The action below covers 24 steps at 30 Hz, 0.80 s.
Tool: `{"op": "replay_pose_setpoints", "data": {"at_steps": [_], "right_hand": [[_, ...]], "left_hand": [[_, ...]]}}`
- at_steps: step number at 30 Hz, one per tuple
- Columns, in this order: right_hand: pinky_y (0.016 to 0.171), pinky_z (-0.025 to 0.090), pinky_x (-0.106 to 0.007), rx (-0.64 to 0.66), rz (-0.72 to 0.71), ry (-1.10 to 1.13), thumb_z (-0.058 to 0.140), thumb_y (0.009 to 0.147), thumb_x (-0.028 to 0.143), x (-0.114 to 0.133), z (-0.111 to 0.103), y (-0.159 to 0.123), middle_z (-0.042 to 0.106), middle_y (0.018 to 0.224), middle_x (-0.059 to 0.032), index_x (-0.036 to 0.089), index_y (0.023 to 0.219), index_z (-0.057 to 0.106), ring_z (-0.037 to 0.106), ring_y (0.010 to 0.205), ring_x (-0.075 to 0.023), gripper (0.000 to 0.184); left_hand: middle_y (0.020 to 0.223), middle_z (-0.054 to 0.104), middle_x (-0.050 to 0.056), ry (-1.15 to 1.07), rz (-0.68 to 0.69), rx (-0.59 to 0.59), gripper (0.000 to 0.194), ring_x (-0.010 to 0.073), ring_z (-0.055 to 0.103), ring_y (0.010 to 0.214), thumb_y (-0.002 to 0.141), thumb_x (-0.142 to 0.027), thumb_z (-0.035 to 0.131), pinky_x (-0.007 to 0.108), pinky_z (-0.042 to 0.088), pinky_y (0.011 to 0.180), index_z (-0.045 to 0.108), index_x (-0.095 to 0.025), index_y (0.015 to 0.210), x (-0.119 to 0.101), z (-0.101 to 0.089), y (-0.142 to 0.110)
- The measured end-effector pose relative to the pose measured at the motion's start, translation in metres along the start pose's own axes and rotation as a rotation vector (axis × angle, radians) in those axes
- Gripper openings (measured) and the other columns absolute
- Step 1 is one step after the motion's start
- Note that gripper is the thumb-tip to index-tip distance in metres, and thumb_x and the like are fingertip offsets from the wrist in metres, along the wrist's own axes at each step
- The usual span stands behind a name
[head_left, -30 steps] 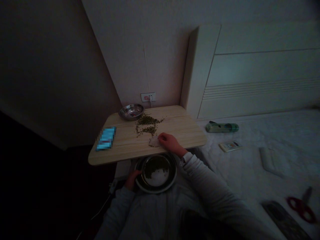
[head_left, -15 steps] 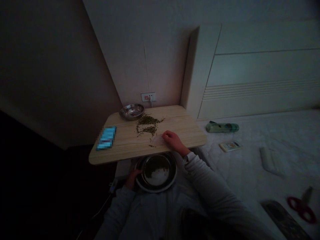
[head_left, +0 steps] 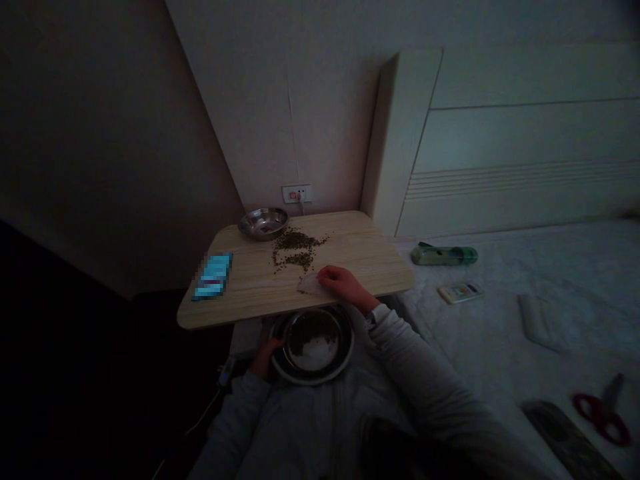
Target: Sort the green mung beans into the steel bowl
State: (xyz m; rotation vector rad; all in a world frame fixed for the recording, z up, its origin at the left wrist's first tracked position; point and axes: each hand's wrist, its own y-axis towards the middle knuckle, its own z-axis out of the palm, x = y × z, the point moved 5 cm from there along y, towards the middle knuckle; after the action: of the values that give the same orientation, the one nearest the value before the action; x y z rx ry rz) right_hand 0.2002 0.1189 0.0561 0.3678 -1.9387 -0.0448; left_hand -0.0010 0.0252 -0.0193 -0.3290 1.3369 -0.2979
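My left hand [head_left: 264, 355] grips the left rim of a large steel bowl [head_left: 313, 344] held below the front edge of a small wooden table [head_left: 250, 293]; the bowl holds green beans and white grains. My right hand [head_left: 341, 283] rests on the table with its fingers curled against a small pale card-like piece [head_left: 308, 285], which lies flat near the front edge. A scatter of green beans [head_left: 295, 248] lies on the table just beyond that piece. The room is dim.
A small steel dish [head_left: 263, 223] sits at the table's back left, and a blurred blue packet [head_left: 214, 275] lies at its left. A wall socket [head_left: 297, 194] is behind. On the bed to the right lie a green bottle [head_left: 444, 255], a small card [head_left: 460, 292] and red scissors [head_left: 600, 410].
My right hand slid the pale piece slightly back and forth along the table near the beans. The left hand and bowl have stayed put.
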Motion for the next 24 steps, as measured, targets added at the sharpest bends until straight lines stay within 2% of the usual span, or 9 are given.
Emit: {"op": "replay_pose_setpoints", "data": {"at_steps": [6,9,15,21,24], "right_hand": [[0.064,0.037,-0.022,0.013,-0.003,-0.05,0.051,0.071,0.028,0.0,0.002,0.0,0.059,0.07,0.0003,0.016,0.08,0.061,0.049,0.063,-0.0107,0.019],[0.064,0.037,-0.022,-0.024,-0.015,-0.078,0.05,0.07,0.025,0.0,0.0,0.001,0.059,0.07,0.0002,0.016,0.08,0.061,0.049,0.065,-0.011,0.018],[0.058,0.035,-0.021,-0.038,-0.02,-0.131,0.048,0.072,0.024,0.003,-0.001,-0.001,0.058,0.066,0.0008,0.015,0.081,0.061,0.048,0.061,-0.0102,0.019],[0.058,0.035,-0.021,-0.072,-0.008,-0.17,0.048,0.072,0.025,0.004,-0.003,-0.001,0.058,0.067,0.0005,0.014,0.085,0.062,0.048,0.061,-0.0102,0.021],[0.058,0.035,-0.021,-0.094,-0.004,-0.153,0.047,0.073,0.025,0.003,-0.004,0.0,0.058,0.067,0.0004,0.014,0.085,0.061,0.048,0.061,-0.0102,0.021]], "left_hand": [[0.047,0.059,0.001,0.118,0.05,-0.043,0.009,0.022,0.056,0.063,0.048,-0.024,0.061,0.034,0.043,0.066,0.058,-0.022,0.04,-0.011,-0.002,-0.008],[0.046,0.058,0.002,0.107,0.042,0.001,0.009,0.0219,0.056,0.063,0.048,-0.023,0.061,0.034,0.043,0.066,0.058,-0.022,0.04,-0.013,0.001,-0.009],[0.043,0.055,0.001,-0.004,0.008,0.005,0.008,0.0231,0.057,0.063,0.048,-0.025,0.059,0.035,0.042,0.066,0.058,-0.022,0.04,-0.007,0.005,-0.005],[0.047,0.06,0.0,0.036,0.072,-0.057,0.008,0.0181,0.055,0.057,0.045,-0.025,0.062,0.031,0.043,0.062,0.059,-0.02,0.04,-0.004,-0.003,-0.001],[0.048,0.06,0.001,0.019,0.049,-0.038,0.009,0.0186,0.055,0.056,0.046,-0.027,0.061,0.031,0.043,0.059,0.058,-0.021,0.04,0.001,-0.003,0.003]]}}
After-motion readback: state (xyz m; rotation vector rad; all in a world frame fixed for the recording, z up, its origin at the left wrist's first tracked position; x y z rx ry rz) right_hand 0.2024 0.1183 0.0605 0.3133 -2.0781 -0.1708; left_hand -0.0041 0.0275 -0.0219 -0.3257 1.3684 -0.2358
